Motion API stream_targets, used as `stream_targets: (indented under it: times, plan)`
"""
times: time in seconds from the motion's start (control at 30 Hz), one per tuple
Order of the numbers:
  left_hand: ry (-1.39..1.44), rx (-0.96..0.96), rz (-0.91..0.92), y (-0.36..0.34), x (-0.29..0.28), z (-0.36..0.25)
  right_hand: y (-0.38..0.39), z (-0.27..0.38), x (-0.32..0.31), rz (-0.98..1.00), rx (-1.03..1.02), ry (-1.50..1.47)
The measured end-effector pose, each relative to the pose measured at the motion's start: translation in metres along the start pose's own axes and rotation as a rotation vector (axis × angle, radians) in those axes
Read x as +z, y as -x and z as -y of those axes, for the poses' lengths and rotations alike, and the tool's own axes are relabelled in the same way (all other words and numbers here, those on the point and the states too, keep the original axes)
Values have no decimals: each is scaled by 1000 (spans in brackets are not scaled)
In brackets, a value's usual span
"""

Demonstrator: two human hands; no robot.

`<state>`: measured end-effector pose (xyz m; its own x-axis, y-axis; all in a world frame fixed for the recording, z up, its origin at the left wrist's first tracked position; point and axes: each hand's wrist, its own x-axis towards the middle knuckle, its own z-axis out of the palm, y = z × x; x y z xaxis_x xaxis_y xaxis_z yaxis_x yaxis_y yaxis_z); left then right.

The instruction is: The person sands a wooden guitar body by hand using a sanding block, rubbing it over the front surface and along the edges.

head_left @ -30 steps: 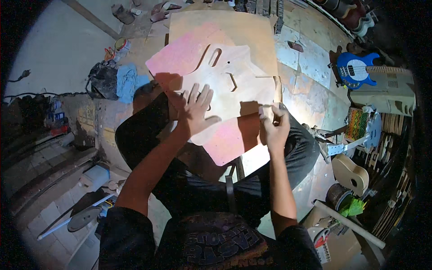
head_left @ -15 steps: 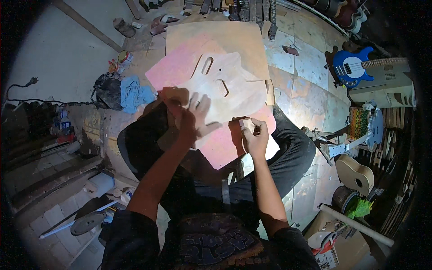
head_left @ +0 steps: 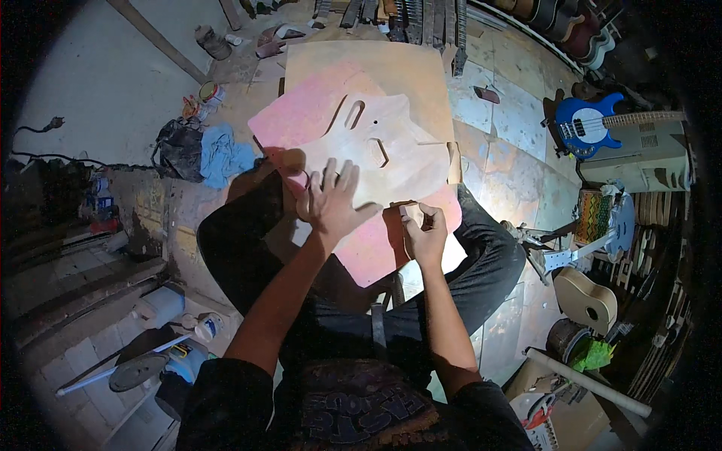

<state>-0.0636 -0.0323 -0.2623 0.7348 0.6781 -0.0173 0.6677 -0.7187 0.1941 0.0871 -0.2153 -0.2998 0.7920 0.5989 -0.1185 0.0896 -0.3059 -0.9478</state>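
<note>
Lap: dark trousers [head_left: 481, 263] under the near end of the guitar body, knees spread to either side of it; the torso nearest the camera is cut off by the lower edge.
Right hand [head_left: 423, 229]: at the near right edge of the guitar body, fingers curled tight around a small pale piece [head_left: 412, 214]; mostly hidden in the fist, kind impossible to make out.
Left hand [head_left: 331, 203]: flat on the near left part of the guitar body, fingers spread wide, gripping nothing, only pressing down.
Guitar body [head_left: 376, 143]: unfinished pale wood with slot-shaped cutouts, lying flat on a pink board; near edge covered by both hands.
Pink board [head_left: 316, 113]: directly under the guitar body, showing left of it and below the hands; underside and near end lost in shadow.
Plywood sheet [head_left: 406, 64]: beyond the guitar body, under the board's far end.
Blue cloth [head_left: 222, 154]: left of the guitar body, beside a dark crumpled heap too dim to identify.
Blue bass guitar [head_left: 583, 128]: far right of the guitar body, neck partly blocked by a pale box.
Far rim: dark, bent by the lens, stacked pieces unreadable.
</note>
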Motion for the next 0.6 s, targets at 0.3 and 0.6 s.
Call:
stream_targets:
  times: [0.3, 0.6]
  plan:
    - [84, -51, 53, 1, -6, 17, 1, -4, 6, 23, 16, -21]
    - [68, 85, 75, 2, -8, -7, 2, 7, 0, 29, 41, -53]
